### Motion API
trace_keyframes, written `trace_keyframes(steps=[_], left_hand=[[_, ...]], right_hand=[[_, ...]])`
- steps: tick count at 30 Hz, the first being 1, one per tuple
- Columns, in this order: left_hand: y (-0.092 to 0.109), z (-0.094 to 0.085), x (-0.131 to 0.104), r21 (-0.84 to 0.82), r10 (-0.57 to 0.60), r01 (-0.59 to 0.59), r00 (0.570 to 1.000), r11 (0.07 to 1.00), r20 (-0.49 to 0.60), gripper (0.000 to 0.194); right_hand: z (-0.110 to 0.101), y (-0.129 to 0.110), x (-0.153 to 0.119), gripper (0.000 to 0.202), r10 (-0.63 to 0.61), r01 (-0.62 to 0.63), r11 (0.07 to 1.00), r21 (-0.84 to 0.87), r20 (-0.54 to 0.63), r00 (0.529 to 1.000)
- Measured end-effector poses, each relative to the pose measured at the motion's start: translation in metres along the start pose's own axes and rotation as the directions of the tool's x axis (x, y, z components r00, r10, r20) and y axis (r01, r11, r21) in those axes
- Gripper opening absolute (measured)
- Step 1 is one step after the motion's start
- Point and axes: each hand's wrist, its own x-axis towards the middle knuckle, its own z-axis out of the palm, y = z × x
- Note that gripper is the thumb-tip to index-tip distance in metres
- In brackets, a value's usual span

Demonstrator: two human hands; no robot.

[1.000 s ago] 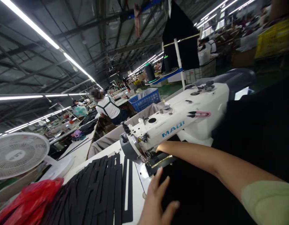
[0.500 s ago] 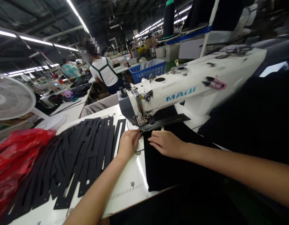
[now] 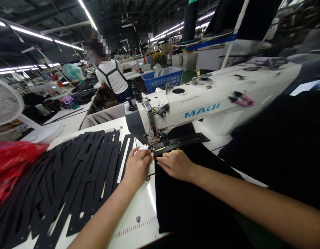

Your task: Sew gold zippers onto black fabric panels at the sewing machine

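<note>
Black fabric (image 3: 191,193) lies under the head of a white sewing machine (image 3: 172,107) and hangs over the table's front edge. A dark slotted strip (image 3: 185,140) rests on the fabric, its left end at the presser foot (image 3: 151,143). My left hand (image 3: 139,164) is beside the foot, fingers bent, fingertips at the strip's left end; what they grip is too small to make out. Just right of it, my right hand (image 3: 175,164) has its fingers closed on the fabric below the strip.
Many black slotted strips (image 3: 84,173) cover the table's left part. Beyond them are a red plastic bag (image 3: 14,166) and a white fan (image 3: 6,103). Pink-handled snips (image 3: 244,99) sit on the machine arm. Behind stand a blue basket (image 3: 162,81) and a person in white (image 3: 113,76).
The view has shifted slightly. The slotted strip now lies flatter along the fabric, with its slot showing. My right hand has come closer to my left hand and the presser foot.
</note>
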Motion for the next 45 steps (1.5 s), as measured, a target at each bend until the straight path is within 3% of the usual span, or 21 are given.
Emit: trace_keyframes(steps=[3,5,9,21,30,45], left_hand=[[0.001,-0.001,0.002,0.041,0.03,-0.031,0.999,0.999,0.028,0.018],[0.001,-0.001,0.002,0.047,0.039,-0.04,0.999,0.998,0.023,0.018],[0.0,0.0,0.001,0.045,0.05,-0.05,0.999,0.998,0.003,0.017],[0.0,0.001,0.001,0.035,0.036,-0.038,0.998,0.999,0.06,0.014],[-0.003,0.006,0.004,0.034,0.072,-0.072,0.997,0.997,0.009,0.017],[-0.008,0.012,0.003,0.0,0.046,-0.046,0.995,0.999,-0.092,0.012]], right_hand=[[0.0,0.001,0.001,0.027,-0.022,0.014,0.999,-0.042,-0.185,0.983],[0.003,0.004,0.004,0.02,-0.001,-0.005,1.0,-0.024,-0.244,0.97],[0.01,0.008,0.007,0.019,0.057,-0.05,0.997,0.052,-0.148,0.987],[0.002,-0.001,0.011,0.024,0.11,-0.107,0.991,-0.074,0.043,0.993],[0.0,0.003,0.013,0.022,0.118,-0.11,0.989,-0.099,0.076,0.99],[0.007,0.005,0.018,0.026,0.1,-0.1,0.991,-0.089,0.004,0.995]])
